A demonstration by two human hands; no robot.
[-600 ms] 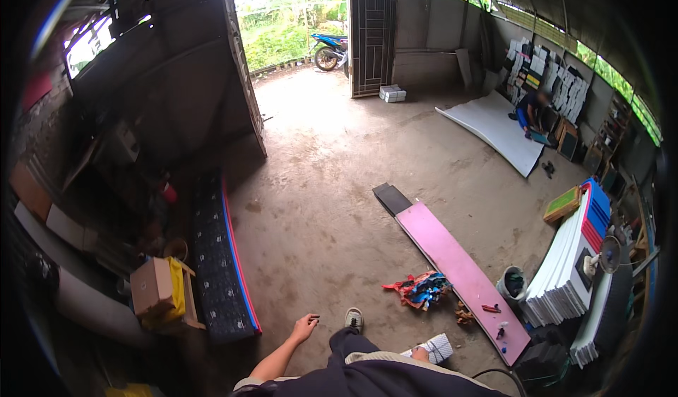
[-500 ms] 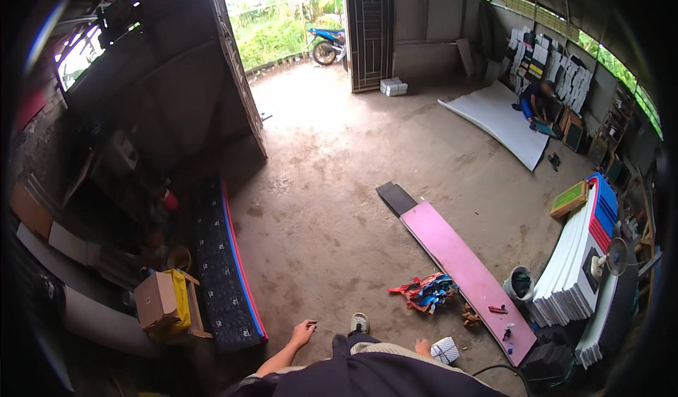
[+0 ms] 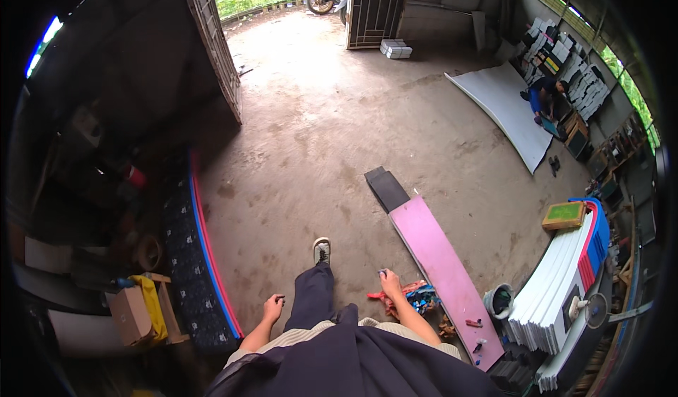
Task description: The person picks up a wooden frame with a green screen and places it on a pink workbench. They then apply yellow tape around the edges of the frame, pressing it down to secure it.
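Observation:
My left hand (image 3: 272, 308) hangs low beside my left leg, its fingers curled around something small and dark that I cannot make out. My right hand (image 3: 389, 282) swings forward above the floor with bent fingers, and a small dark bit shows at the fingertips, too small to name. Beyond my right forearm lies a crumpled heap of red and blue scraps (image 3: 421, 299) on the floor. To its right a long pink board (image 3: 443, 257) stretches away, with small tools (image 3: 480, 345) on its near end.
Dark patterned sheets with blue and red edges (image 3: 200, 256) stand at left, beside a cardboard box (image 3: 130, 316). On the right are a bucket (image 3: 499, 299), stacked white sheets (image 3: 549, 286) and a fan (image 3: 597, 310). A person (image 3: 544, 99) crouches by a white sheet (image 3: 500, 107) at far right.
I have stepped forward, one foot now well ahead. My right hand has swung up and forward; the white patterned box beside it earlier no longer shows. My left hand has drawn back slightly.

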